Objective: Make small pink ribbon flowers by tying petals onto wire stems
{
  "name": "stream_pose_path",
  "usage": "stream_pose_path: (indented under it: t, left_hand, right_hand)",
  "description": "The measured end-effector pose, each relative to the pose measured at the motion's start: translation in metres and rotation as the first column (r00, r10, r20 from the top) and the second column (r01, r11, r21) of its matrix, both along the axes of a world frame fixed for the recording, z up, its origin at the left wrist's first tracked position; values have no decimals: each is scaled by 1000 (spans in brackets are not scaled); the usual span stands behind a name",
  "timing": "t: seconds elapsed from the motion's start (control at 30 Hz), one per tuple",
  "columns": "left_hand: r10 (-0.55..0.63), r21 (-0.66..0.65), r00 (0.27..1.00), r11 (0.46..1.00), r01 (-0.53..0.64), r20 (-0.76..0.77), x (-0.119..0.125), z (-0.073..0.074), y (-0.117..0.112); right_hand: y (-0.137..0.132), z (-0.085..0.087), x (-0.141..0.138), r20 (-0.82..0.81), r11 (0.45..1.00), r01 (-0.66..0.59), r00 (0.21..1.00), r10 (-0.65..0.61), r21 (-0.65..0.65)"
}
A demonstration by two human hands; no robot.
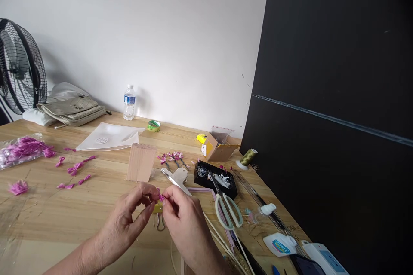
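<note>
My left hand and my right hand meet near the table's front edge, fingers pinched together on a small pink flower piece. A yellow binder clip sits just below and between the fingertips, with its wire handles pointing toward me. Whether the clip is held or resting on the wooden table I cannot tell.
Loose pink pieces and a bag of them lie at left. A wooden block, large metal clip, black tray, scissors, glue bottle, thread spool, cardboard box, tape roll, water bottle and fan are nearby.
</note>
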State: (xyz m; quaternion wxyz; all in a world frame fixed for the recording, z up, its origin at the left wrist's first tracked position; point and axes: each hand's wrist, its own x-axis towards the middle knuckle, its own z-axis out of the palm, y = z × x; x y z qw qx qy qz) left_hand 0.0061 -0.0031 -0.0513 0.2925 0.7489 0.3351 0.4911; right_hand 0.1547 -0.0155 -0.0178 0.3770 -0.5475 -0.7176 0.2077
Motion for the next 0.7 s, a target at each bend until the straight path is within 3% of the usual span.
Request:
stream_pose_path:
  t: [0.3,0.43,0.7]
  left_hand:
    - [146,195,980,974,-117,-138,1,5,-1]
    - [160,276,964,956,-98,-214,1,6,-2]
    - [118,222,945,974,-50,-306,-2,2,1]
  right_hand:
    - [2,0,-3,-141,1000,-14,990,13,-3]
    - [2,-2,-5,-172,1000,-11,985,13,11]
    - [2,-1,-5,-195,996,-58,980,45,-61]
